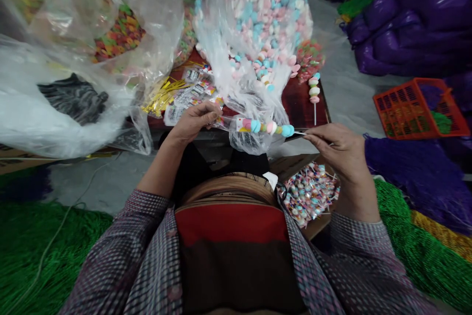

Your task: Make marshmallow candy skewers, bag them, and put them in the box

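My right hand [337,148] pinches the white stick of a marshmallow skewer [271,128], held level over the table's front edge. Blue, pink and greenish sweets are threaded along it. A clear printed wrapper [241,125] covers at least the skewer's left end, and my left hand [199,121] pinches that wrapper's far end between thumb and fingers. Just beyond my right hand, another marshmallow skewer [314,90] lies on the dark red table [300,101] with its stick toward me. Flat printed wrappers [191,96] and gold twist ties [165,94] lie beyond my left hand.
A large clear bag of marshmallows [263,10] spills onto the table, beside bags of coloured gummies [121,35]. Below my right hand stands a cardboard box of wrapped skewers [311,192]. An orange basket [401,111] and green and purple stringy bundles [413,236] surround the table.
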`<action>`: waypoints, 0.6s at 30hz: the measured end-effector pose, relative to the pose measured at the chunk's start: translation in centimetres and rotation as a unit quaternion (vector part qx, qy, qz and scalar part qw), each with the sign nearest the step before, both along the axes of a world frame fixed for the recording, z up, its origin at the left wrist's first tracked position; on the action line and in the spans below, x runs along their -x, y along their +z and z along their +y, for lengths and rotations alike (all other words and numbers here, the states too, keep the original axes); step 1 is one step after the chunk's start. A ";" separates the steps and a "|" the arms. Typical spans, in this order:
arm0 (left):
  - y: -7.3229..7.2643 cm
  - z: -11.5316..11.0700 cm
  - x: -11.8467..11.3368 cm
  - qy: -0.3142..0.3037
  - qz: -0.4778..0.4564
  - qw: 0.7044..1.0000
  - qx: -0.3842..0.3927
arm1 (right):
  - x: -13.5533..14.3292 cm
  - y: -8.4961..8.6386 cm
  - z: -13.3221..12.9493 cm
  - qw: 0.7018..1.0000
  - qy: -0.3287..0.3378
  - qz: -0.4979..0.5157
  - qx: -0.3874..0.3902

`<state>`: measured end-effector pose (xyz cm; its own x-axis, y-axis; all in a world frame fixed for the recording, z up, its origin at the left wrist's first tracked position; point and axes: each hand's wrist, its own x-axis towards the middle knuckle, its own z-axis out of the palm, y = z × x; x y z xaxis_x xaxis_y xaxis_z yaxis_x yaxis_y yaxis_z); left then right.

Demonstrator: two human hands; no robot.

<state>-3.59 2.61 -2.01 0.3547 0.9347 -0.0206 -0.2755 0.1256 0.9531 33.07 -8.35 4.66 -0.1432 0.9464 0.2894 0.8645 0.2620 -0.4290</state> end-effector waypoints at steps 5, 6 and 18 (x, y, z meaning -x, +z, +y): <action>0.1 0.0 0.0 -0.012 0.014 1.000 -0.017 | 0.3 -0.8 0.2 1.000 -0.016 0.020 -0.017; 0.1 0.0 0.0 -0.015 0.017 0.999 -0.022 | 0.4 -0.9 0.1 0.999 -0.020 0.023 -0.024; 1.2 -0.3 -0.3 0.071 0.078 0.990 -0.095 | 0.5 -2.0 0.1 1.000 0.012 0.006 0.005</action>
